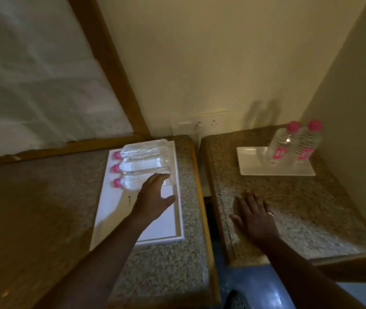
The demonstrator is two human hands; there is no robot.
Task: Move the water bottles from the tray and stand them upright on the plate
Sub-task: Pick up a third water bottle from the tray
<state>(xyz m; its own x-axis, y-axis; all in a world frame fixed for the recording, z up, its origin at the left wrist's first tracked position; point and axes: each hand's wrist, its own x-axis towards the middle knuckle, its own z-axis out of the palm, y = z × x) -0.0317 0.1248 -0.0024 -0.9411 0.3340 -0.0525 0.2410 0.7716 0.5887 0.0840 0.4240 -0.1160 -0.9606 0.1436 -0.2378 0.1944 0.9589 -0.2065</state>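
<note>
Three clear water bottles with pink caps lie on their sides at the far end of a white tray (119,210) on the left counter: the far bottle (143,150), the middle bottle (142,166) and the near bottle (130,182). My left hand (155,195) hovers open over the near bottle's base end, fingers spread. On the right counter a white rectangular plate (253,161) carries two upright pink-capped bottles (283,143) (306,143) at its right side. My right hand (255,217) lies flat, palm down, on the right counter in front of the plate.
Two speckled stone counters with wooden edging, the left counter (173,259) and the right counter (324,210), are split by a narrow gap (207,197). A wall socket (199,126) sits behind the gap. Walls close in at the back and right; a blue floor (266,293) shows below.
</note>
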